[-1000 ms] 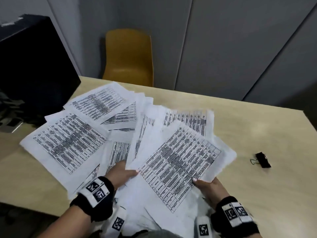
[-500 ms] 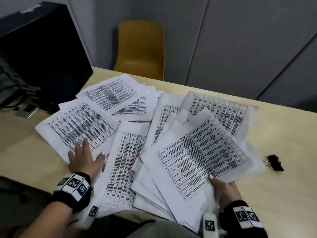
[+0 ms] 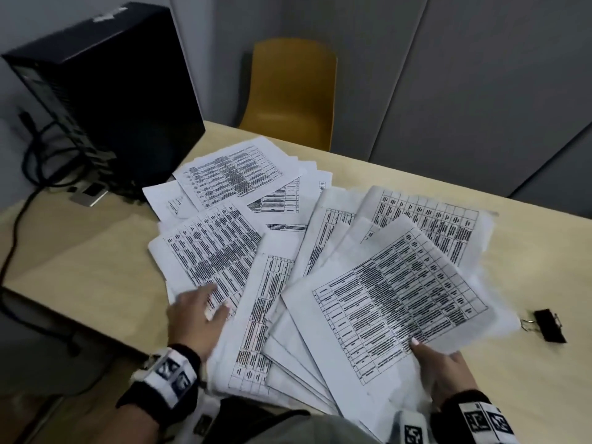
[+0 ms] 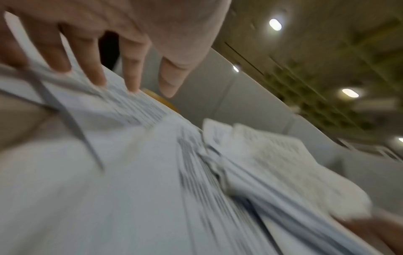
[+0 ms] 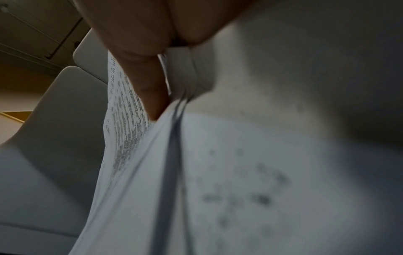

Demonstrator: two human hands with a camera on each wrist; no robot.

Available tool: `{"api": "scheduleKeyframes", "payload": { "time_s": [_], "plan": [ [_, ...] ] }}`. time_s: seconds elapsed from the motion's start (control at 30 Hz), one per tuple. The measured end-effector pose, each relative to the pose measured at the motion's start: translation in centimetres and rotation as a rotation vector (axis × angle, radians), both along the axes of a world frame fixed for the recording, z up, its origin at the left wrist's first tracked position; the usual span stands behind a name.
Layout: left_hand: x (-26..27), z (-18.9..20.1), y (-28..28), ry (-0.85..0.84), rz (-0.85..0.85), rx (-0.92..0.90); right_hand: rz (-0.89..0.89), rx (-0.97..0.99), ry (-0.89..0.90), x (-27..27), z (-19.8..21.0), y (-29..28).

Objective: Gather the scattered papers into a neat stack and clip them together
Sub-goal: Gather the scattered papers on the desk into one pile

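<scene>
Head view: papers [image 3: 320, 267] are fanned across the table [image 3: 96, 267]. The left hand [image 3: 195, 315] is laid flat, fingers spread, on the left sheets. A sheaf is pinched at its near edge by the right hand [image 3: 445, 376]. The binder clip [image 3: 547, 325] lies right, just beside the papers.

Left wrist view: spread fingers [image 4: 93, 65] are pressed on blurred sheets.

Right wrist view: sheets are pinched under the thumb [image 5: 148, 86].

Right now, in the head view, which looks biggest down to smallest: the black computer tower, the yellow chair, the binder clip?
1. black computer tower
2. yellow chair, though it stands farther off, so true size is unsure
3. binder clip
</scene>
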State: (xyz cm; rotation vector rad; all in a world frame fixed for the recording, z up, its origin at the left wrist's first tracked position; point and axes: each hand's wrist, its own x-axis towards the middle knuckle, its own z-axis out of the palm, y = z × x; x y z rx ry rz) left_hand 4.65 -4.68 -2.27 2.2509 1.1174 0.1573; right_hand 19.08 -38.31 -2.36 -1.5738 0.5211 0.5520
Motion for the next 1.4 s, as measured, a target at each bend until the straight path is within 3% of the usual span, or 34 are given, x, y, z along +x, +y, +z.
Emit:
{"api": "scheduleKeyframes", "payload": {
  "time_s": [0.13, 0.4, 0.47, 0.63, 0.77, 1.07, 1.3, 1.4],
  "plan": [
    [1.6, 0.4, 3.6, -0.045, 0.398, -0.135, 0.034, -0.141, 0.021, -0.1, -2.7, -1.1],
    [3.2, 0.2, 3.4, -0.335, 0.56, -0.405, 0.066, -0.307, 0.024, 0.2, -1.9, -1.1],
    [3.2, -0.2, 3.0, -0.311, 0.511, -0.415, 0.087, -0.302, 0.013, 0.4, -1.8, -1.1],
    [3.2, -1.1, 2.2, -0.105, 0.178, -0.459, 0.1, -0.298, -0.021, 0.6, -1.5, -0.8],
    [3.8, -0.7, 2.4, 0.025, 0.25, -0.199, 0.085, -0.314, -0.015, 0.8, -2.2, -1.2],
    [4.6, -0.3, 1.5, -0.272, 0.283, -0.459, 0.128, -0.306, -0.032, 0.4, -2.4, -1.1],
    [4.0, -0.4, 0.0, -0.139, 0.045, -0.682, 0.174, -0.304, -0.058, 0.1, -1.2, -0.5],
    [3.6, 0.0, -0.2, -0.136, 0.02, -0.535, 0.15, -0.262, -0.099, 0.0, -1.0, -0.3]
  ]
}}
